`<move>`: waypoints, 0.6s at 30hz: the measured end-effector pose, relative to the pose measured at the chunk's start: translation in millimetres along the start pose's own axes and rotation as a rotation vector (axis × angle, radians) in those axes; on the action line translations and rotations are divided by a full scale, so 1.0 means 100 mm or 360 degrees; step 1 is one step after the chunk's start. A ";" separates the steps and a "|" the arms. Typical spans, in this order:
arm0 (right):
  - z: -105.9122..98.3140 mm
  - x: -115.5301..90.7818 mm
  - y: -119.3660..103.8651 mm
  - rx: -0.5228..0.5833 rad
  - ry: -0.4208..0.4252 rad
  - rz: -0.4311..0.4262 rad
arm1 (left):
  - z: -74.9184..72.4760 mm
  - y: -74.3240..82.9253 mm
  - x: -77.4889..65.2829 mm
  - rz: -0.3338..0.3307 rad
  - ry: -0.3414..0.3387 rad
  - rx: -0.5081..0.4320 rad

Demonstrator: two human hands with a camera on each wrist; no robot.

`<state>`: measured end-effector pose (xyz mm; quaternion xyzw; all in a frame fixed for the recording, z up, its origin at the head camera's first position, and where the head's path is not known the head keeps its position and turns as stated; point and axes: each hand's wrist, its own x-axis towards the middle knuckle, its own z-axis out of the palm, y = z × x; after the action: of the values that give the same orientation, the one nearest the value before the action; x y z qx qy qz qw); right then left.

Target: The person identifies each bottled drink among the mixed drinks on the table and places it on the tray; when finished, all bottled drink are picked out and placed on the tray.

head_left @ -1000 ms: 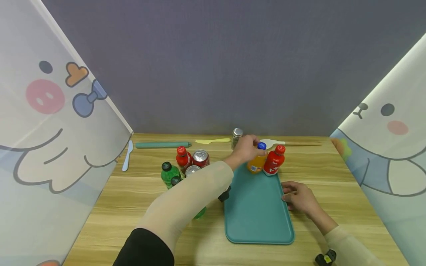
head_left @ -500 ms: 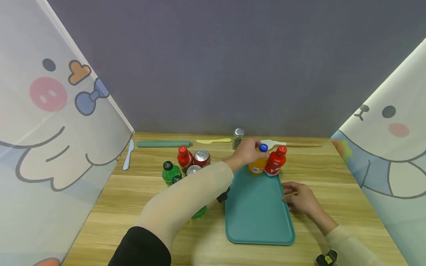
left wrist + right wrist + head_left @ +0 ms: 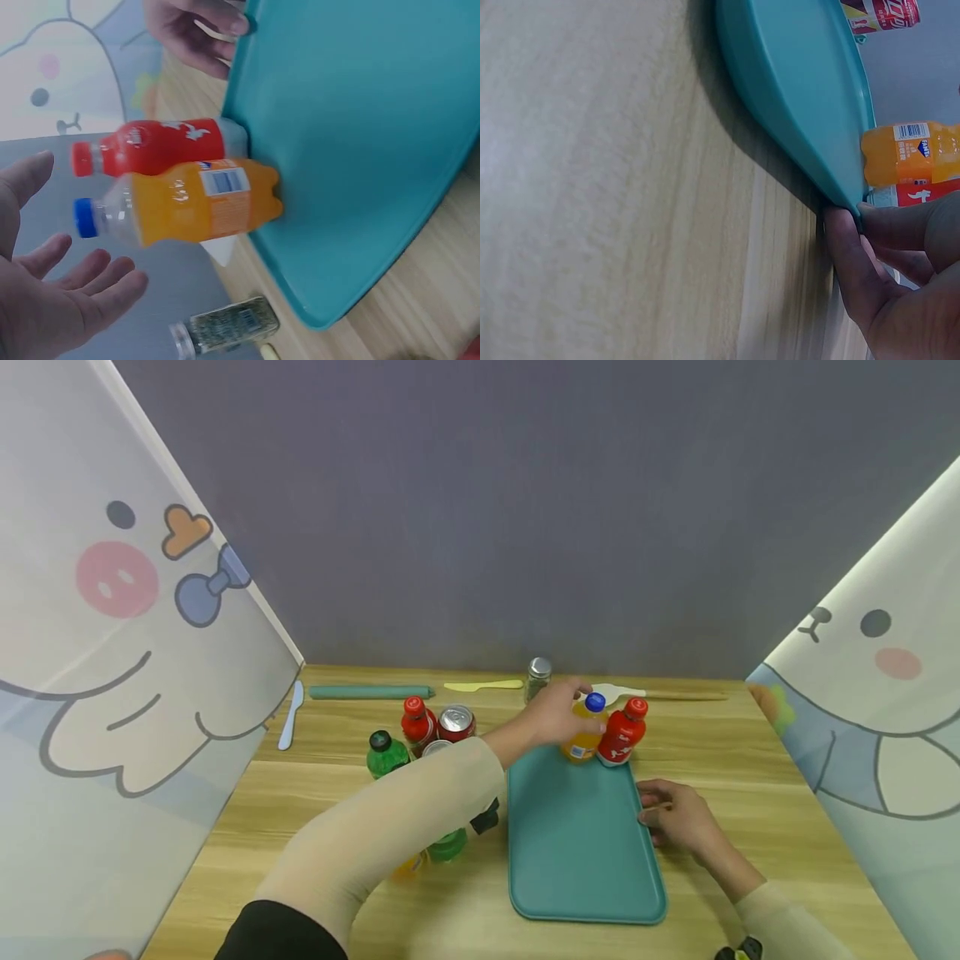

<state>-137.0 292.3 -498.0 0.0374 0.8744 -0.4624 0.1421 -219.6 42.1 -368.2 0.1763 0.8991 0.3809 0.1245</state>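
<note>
A teal tray (image 3: 585, 852) lies on the wooden table. At its far end an orange soda bottle (image 3: 191, 202) with a blue cap stands upright beside a red bottle (image 3: 176, 146) with a red cap. My left hand (image 3: 558, 714) is by the orange bottle's upper part; in the left wrist view its fingers are spread and apart from the bottle. My right hand (image 3: 678, 814) pinches the tray's right rim between thumb and fingers, as the right wrist view shows.
Left of the tray are a green bottle (image 3: 385, 756), another red bottle (image 3: 417, 722) and a red can (image 3: 457, 721), partly behind my left forearm. Along the back lie a teal stick (image 3: 367, 692), a yellow knife (image 3: 483, 685), a spice jar (image 3: 537, 678) and a white spatula (image 3: 615, 692).
My left forearm has drawn back a little to the left, baring part of an orange item at its lower side. The right hand keeps its hold on the tray; both bottles stay put.
</note>
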 end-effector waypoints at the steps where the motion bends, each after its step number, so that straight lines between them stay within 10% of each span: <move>1: 0.00 0.00 0.00 0.0006 0.0000 -0.0004 | -0.02 0.01 -0.04 0.0002 -0.0001 -0.0015; 18: 0.00 0.00 0.05 -0.0002 0.0008 -0.0046 | -0.66 -0.02 -0.78 0.0120 -0.0025 -0.0281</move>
<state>-136.4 295.0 -501.9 0.0257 0.8755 -0.4637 0.1331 -173.0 -33.3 -318.0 0.2014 0.8537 0.4616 0.1322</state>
